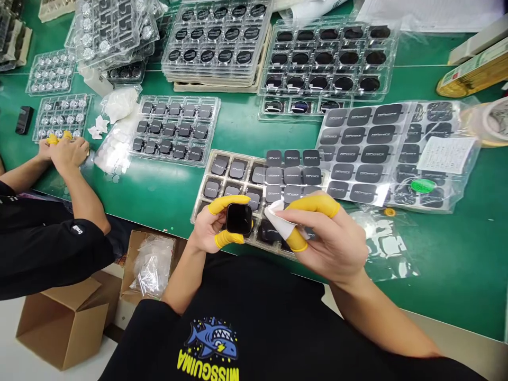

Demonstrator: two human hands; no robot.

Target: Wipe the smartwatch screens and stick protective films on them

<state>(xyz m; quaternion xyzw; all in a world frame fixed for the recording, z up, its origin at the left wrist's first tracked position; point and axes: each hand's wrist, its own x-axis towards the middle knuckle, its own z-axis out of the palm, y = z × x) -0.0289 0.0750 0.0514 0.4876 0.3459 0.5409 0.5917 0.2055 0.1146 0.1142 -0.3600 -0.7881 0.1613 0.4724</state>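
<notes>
My left hand, with yellow finger covers, grips a small black square device by its edges, its glossy face up. To its right, my right hand pinches a folded white cloth between covered fingers, apart from the device. Beneath both hands lies a tray of dark square pieces in compartments. A clear sheet of dark square labels overlaps the tray's right part. Larger label sheets lie further right, some in clear plastic.
Behind are stacked trays of round black pieces and dark lenses. Another tray sits back left. A person's hands work at the far left. Tape roll is at the right; open cartons stand below the green table.
</notes>
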